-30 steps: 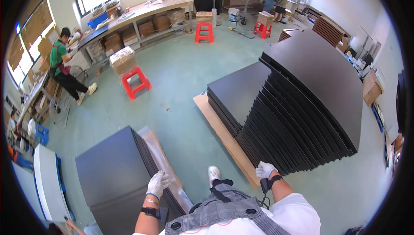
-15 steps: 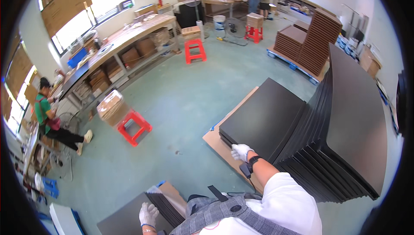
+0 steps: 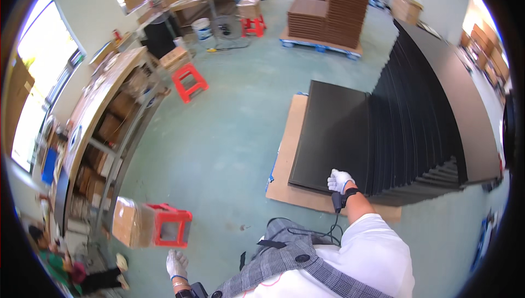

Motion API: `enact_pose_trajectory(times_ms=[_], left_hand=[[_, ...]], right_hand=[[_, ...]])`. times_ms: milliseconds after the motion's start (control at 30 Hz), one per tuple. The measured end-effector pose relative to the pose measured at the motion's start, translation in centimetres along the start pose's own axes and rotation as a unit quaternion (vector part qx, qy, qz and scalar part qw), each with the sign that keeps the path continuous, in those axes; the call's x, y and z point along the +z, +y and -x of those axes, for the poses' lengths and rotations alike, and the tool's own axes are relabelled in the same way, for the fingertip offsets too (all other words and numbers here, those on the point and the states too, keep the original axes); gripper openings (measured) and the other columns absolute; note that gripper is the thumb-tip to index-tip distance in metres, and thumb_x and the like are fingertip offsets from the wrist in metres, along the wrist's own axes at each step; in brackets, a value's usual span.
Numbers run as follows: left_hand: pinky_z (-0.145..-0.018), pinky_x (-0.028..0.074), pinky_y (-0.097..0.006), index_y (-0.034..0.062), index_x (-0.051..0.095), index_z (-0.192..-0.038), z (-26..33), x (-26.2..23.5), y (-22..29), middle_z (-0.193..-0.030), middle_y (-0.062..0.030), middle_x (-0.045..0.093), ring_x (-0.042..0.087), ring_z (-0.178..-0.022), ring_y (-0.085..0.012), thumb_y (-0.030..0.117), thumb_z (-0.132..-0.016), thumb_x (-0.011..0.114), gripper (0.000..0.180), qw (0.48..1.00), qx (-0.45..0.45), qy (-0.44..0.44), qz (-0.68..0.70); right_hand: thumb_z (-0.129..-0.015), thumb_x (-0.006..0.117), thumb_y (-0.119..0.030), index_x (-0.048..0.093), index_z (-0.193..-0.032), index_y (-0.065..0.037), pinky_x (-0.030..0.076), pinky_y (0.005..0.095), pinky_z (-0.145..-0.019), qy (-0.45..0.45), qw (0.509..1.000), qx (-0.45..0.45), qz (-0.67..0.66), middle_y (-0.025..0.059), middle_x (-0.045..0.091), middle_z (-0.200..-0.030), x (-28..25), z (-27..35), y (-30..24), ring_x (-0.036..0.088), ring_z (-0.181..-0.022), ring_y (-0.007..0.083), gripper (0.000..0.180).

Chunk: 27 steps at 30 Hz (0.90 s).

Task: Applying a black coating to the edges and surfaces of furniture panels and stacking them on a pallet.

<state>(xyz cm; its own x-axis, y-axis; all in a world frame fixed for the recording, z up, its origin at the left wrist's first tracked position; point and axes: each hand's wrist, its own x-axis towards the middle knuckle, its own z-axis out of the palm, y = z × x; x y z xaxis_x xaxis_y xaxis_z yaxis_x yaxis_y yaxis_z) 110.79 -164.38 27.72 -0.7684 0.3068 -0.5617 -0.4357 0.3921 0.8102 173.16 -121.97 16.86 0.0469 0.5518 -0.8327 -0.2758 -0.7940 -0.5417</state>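
Observation:
My right hand (image 3: 340,180), in a white glove, is at the near edge of a low stack of flat black panels (image 3: 333,134). Its fingers look curled in, and I see nothing between them; whether it touches the top panel I cannot tell. To the right stands a much taller stack of black panels (image 3: 415,112), close against the low one. My left hand (image 3: 176,265), also gloved, is held out low on the left above the floor, empty, with its fingers loosely apart. The low panels lie on a brown board (image 3: 284,155).
A red stool (image 3: 174,226) and a taped carton (image 3: 128,222) stand near my left hand. Farther off are another red stool (image 3: 189,82), a long workbench (image 3: 104,95) and a pallet of brown panels (image 3: 344,13). A person in green (image 3: 57,265) is at the lower left.
My view has swung to the right, so the panel stacks look squarer to me. My right hand's fingers have curled in. My left hand has left the dark panels beside me, which are out of view.

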Motion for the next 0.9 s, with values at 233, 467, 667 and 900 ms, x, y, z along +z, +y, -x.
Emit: enact_pose_trajectory(times_ms=[233,467,667,900], left_hand=[[-0.054,0.052,-0.031,0.0121,0.059,-0.112,-14.4,20.7,12.7,-0.083,-0.0042,0.064,0.061,-0.062,-0.0176,0.034,-0.1,0.058,0.025,0.975,0.045,-0.198,-0.093],[-0.055,0.052,-0.03,0.0087,0.057,-0.113,-23.8,36.0,25.3,-0.082,-0.0044,0.063,0.06,-0.062,-0.0159,0.03,-0.102,0.057,0.024,0.932,0.053,-0.27,-0.236],[-0.051,0.048,-0.033,0.013,0.055,-0.102,-32.8,49.4,33.8,-0.075,-0.0038,0.056,0.055,-0.058,-0.0172,0.03,-0.101,0.055,0.017,0.908,0.036,-0.283,-0.308],[-0.05,0.043,-0.032,0.0098,0.057,-0.104,-43.0,76.3,40.5,-0.074,-0.0046,0.057,0.054,-0.058,-0.0163,0.03,-0.098,0.055,0.021,0.773,0.121,-0.495,-0.376]], right_hand=[[-0.101,0.053,-0.041,0.043,-0.074,-0.017,0.029,0.0333,-0.04,0.167,0.963,0.071,-0.199,-0.0001,0.032,-0.054,-2.0,-5.3,3.5,0.034,-0.04,0.0174,0.037],[-0.104,0.047,-0.035,0.031,-0.067,-0.02,0.026,0.033,-0.04,-0.031,0.937,0.031,-0.346,-0.0018,0.021,-0.053,5.1,-9.1,0.2,0.026,-0.04,0.0162,0.043],[-0.101,0.054,-0.047,0.057,-0.092,-0.012,0.057,0.0519,-0.087,0.162,0.936,-0.017,-0.312,0.016,0.066,-0.106,7.9,-11.5,-2.5,0.066,-0.098,0.0372,0.036],[-0.098,0.053,-0.038,0.046,-0.074,-0.019,0.044,0.0397,-0.062,0.128,0.856,-0.032,-0.499,0.0029,0.047,-0.07,10.4,-15.3,7.5,0.051,-0.065,0.0243,0.031]])
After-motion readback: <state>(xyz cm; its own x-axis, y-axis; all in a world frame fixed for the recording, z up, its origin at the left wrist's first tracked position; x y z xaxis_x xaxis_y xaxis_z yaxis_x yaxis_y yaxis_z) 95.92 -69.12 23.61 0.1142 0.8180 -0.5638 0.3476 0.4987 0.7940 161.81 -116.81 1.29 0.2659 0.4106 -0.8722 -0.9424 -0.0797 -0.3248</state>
